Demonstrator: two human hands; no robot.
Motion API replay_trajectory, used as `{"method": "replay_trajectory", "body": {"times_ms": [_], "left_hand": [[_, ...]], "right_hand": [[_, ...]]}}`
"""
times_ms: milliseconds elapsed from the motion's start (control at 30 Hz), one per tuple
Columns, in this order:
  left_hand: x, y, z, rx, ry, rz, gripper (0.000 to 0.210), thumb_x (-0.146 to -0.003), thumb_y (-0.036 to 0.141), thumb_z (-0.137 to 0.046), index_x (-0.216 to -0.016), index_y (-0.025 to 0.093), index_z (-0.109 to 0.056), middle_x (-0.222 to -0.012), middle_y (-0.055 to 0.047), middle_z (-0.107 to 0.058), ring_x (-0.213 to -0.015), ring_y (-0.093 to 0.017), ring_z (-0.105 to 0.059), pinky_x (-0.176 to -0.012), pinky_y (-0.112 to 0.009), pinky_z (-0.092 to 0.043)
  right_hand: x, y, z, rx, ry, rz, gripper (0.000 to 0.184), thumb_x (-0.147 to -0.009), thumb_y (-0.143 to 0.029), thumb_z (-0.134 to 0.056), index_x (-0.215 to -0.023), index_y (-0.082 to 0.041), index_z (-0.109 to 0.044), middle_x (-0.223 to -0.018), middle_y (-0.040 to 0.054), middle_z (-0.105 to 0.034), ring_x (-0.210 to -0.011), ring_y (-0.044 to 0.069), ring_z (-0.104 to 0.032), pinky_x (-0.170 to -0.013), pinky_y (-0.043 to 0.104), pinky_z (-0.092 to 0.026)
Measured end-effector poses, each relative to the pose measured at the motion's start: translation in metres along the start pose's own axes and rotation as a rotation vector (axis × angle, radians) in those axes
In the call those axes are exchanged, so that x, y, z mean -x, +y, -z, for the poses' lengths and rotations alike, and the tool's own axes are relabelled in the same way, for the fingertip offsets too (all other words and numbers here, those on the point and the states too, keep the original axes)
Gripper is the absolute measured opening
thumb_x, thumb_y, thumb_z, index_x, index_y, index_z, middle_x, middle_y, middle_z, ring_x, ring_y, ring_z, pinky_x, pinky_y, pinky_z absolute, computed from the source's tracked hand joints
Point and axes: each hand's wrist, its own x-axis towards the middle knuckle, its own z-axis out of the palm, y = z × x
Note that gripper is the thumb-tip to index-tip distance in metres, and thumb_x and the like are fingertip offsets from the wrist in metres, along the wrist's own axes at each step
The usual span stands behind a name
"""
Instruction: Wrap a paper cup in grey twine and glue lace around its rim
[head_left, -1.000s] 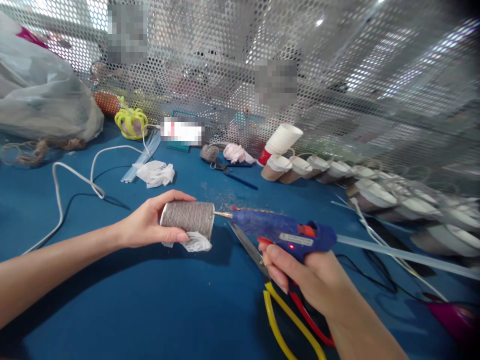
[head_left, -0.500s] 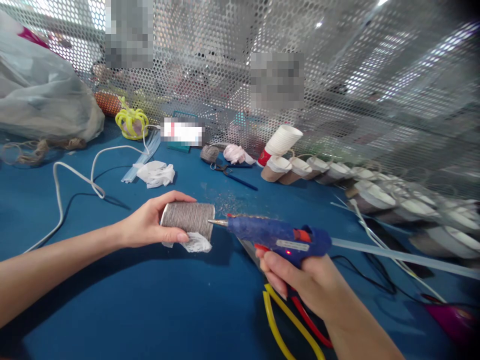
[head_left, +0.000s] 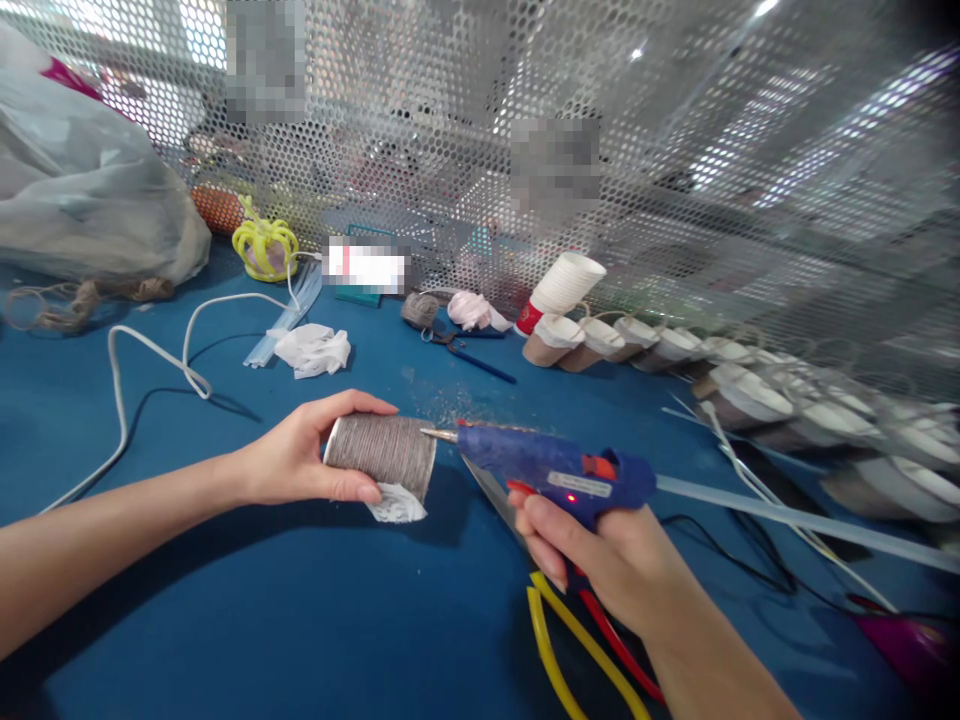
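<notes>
My left hand (head_left: 307,455) grips a paper cup wound with grey-brown cord (head_left: 382,452), held on its side above the blue table. A scrap of white lace (head_left: 399,504) hangs at the cup's lower edge, by my thumb. In my right hand (head_left: 592,550) is a blue hot glue gun (head_left: 525,455), its red light lit and a long clear glue stick (head_left: 795,515) sticking out behind. The metal nozzle meets the cup's side near its right end; whether it touches is hard to tell. Scissors with yellow and red handles (head_left: 551,640) lie partly beneath my right hand.
Several cord-wrapped cups with lace rims (head_left: 667,345) line the right side, near stacked white cups (head_left: 568,283). Pliers (head_left: 472,357), white lace (head_left: 313,350), glue sticks (head_left: 277,330) and a white cable (head_left: 150,345) lie farther back. A perforated metal screen (head_left: 442,150) stands behind the table.
The wrapped cup has shifted slightly right and down and tilted a little. The glue gun's nozzle has moved slightly up and left along the cup's side. Both holds are unchanged.
</notes>
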Motion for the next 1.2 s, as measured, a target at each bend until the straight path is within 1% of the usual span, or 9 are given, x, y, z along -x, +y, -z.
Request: {"method": "replay_trajectory", "body": {"times_ms": [167,333,400,500,633,800,867,1033,1200], "left_hand": [[-0.002,-0.007,0.001,0.084,-0.016,0.019,0.063,-0.063,0.037,-0.075,-0.115,0.016,-0.047,-0.093,-0.006,-0.061,-0.073,-0.015,-0.057,-0.062,-0.023,-0.046],[-0.002,-0.009,0.001,0.136,-0.01,0.025,0.062,-0.064,0.038,-0.074,-0.115,0.016,-0.046,-0.094,-0.007,-0.062,-0.076,-0.018,-0.06,-0.064,-0.025,-0.047],[-0.002,-0.008,0.001,0.131,-0.009,0.021,0.062,-0.064,0.037,-0.074,-0.116,0.017,-0.046,-0.094,-0.007,-0.062,-0.077,-0.018,-0.06,-0.064,-0.026,-0.047],[-0.001,-0.008,0.002,0.08,-0.005,-0.009,0.063,-0.064,0.037,-0.074,-0.117,0.017,-0.046,-0.096,-0.008,-0.062,-0.078,-0.019,-0.06,-0.066,-0.027,-0.047],[0.001,-0.008,0.002,-0.082,0.012,-0.108,0.065,-0.062,0.038,-0.076,-0.116,0.018,-0.049,-0.102,-0.009,-0.061,-0.085,-0.02,-0.058,-0.071,-0.028,-0.047],[0.001,-0.005,0.001,-0.198,0.056,-0.231,0.064,-0.058,0.039,-0.078,-0.114,0.018,-0.053,-0.104,-0.008,-0.059,-0.09,-0.022,-0.056,-0.079,-0.029,-0.045],[0.001,-0.004,0.001,-0.178,0.053,-0.204,0.064,-0.059,0.039,-0.077,-0.114,0.018,-0.053,-0.102,-0.008,-0.06,-0.089,-0.021,-0.056,-0.077,-0.028,-0.045],[-0.002,-0.002,0.001,-0.03,0.024,0.008,0.063,-0.062,0.041,-0.074,-0.115,0.016,-0.049,-0.092,-0.006,-0.062,-0.072,-0.016,-0.057,-0.061,-0.023,-0.046],[-0.004,-0.001,-0.001,0.07,0.058,0.085,0.061,-0.061,0.044,-0.073,-0.11,0.015,-0.051,-0.088,-0.005,-0.062,-0.073,-0.015,-0.057,-0.063,-0.024,-0.046]], "right_hand": [[0.004,-0.002,0.0,0.061,-0.016,0.001,0.031,-0.082,-0.047,-0.052,-0.068,-0.019,-0.054,-0.041,-0.0061,-0.042,-0.042,0.01,-0.041,-0.051,0.027,-0.039],[0.007,-0.003,0.001,0.103,-0.052,-0.007,0.034,-0.081,-0.044,-0.052,-0.057,-0.02,-0.049,-0.042,-0.0056,-0.042,-0.04,0.009,-0.042,-0.052,0.026,-0.04],[0.007,-0.003,0.001,0.093,-0.049,-0.006,0.03,-0.081,-0.043,-0.053,-0.063,-0.019,-0.053,-0.042,-0.0061,-0.042,-0.04,0.009,-0.042,-0.05,0.026,-0.04],[0.005,-0.002,0.001,0.049,-0.034,-0.008,0.027,-0.081,-0.043,-0.054,-0.07,-0.019,-0.055,-0.041,-0.0069,-0.042,-0.04,0.009,-0.04,-0.049,0.025,-0.039],[0.0,0.001,0.002,0.001,-0.008,-0.003,0.032,-0.081,-0.046,-0.054,-0.063,-0.019,-0.052,-0.039,-0.0069,-0.041,-0.038,0.008,-0.039,-0.046,0.025,-0.037],[-0.004,0.003,0.001,-0.02,0.034,0.002,0.033,-0.081,-0.047,-0.054,-0.064,-0.018,-0.052,-0.04,-0.0065,-0.042,-0.036,0.008,-0.04,-0.043,0.025,-0.035],[-0.004,0.003,0.001,-0.029,0.047,0.011,0.031,-0.081,-0.046,-0.055,-0.066,-0.018,-0.053,-0.039,-0.007,-0.042,-0.036,0.008,-0.039,-0.043,0.025,-0.036],[-0.002,0.005,0.0,-0.001,0.021,0.029,0.033,-0.08,-0.048,-0.055,-0.066,-0.019,-0.052,-0.041,-0.0061,-0.043,-0.038,0.008,-0.04,-0.043,0.024,-0.036],[0.002,0.003,-0.002,0.083,0.024,0.024,0.035,-0.081,-0.046,-0.054,-0.059,-0.019,-0.051,-0.041,-0.0049,-0.043,-0.04,0.009,-0.042,-0.047,0.025,-0.04]]}}
